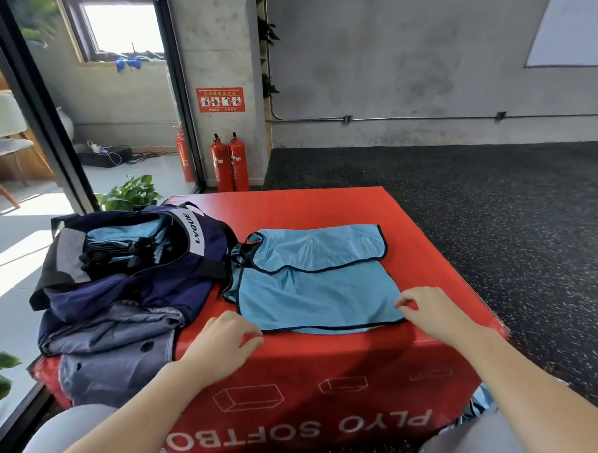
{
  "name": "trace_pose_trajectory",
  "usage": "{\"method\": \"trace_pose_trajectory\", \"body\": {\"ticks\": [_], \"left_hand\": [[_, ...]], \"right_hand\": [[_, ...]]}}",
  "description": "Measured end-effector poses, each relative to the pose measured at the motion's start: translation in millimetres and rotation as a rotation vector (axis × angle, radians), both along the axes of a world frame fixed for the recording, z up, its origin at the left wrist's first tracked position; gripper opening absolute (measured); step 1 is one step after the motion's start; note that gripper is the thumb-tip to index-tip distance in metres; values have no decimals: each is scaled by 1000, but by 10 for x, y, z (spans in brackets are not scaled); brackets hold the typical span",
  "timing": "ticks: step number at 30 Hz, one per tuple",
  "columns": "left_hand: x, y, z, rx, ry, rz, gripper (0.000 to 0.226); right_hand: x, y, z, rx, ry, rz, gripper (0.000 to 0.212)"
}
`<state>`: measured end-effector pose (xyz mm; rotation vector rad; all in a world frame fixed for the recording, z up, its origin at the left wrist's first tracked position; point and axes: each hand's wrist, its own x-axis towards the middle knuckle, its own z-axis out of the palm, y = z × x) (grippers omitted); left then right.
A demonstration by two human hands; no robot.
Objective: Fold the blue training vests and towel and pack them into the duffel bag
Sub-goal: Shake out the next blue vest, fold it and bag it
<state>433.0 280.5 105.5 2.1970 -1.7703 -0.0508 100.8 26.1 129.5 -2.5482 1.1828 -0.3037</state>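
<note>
A light blue training vest (317, 288) with dark trim lies flat on the red soft box (427, 238), its far part folded over toward me. My right hand (431, 311) rests at the vest's near right corner, fingers curled at the edge of the cloth. My left hand (227, 339) rests on the box at the vest's near left corner, fingers loosely curled, holding nothing that I can make out. The navy duffel bag (134, 270) lies open on the left of the box. Several folded blue vests (125, 241) are stacked inside it.
Grey-blue fabric (114, 348) hangs off the box's near left corner under the bag. More blue cloth (478, 408) shows low at the right by my knee. Potted plants (131, 193) stand left of the box. Red fire extinguishers (230, 163) stand by the concrete pillar.
</note>
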Motion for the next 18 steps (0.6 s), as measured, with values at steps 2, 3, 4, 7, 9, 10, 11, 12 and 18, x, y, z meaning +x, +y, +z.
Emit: {"method": "trace_pose_trajectory", "body": {"ticks": [2, 3, 4, 7, 9, 10, 11, 12, 18], "left_hand": [[-34, -109, 34, -52, 25, 23, 22], [-37, -184, 53, -73, 40, 36, 22], [-36, -268, 72, -96, 55, 45, 21], [1, -545, 106, -157, 114, 73, 23], [38, -744, 119, -199, 176, 96, 24], [53, -841, 127, -211, 204, 106, 24], [64, -934, 140, -220, 216, 110, 25], [81, -1027, 144, -227, 216, 110, 26], [200, -1501, 111, -238, 171, 140, 26]], "right_hand": [[119, 26, 26, 29, -42, 11, 16], [193, 34, 43, 48, -61, 17, 15], [268, 42, 66, 63, -81, 25, 14], [546, 22, 90, 96, -124, 44, 15], [761, -20, 94, 102, -142, 59, 16], [865, -44, 96, 99, -145, 69, 17], [967, -75, 89, 98, -149, 79, 17], [1066, -109, 72, 97, -158, 90, 17], [1626, -283, -66, 98, -179, 175, 16]]}}
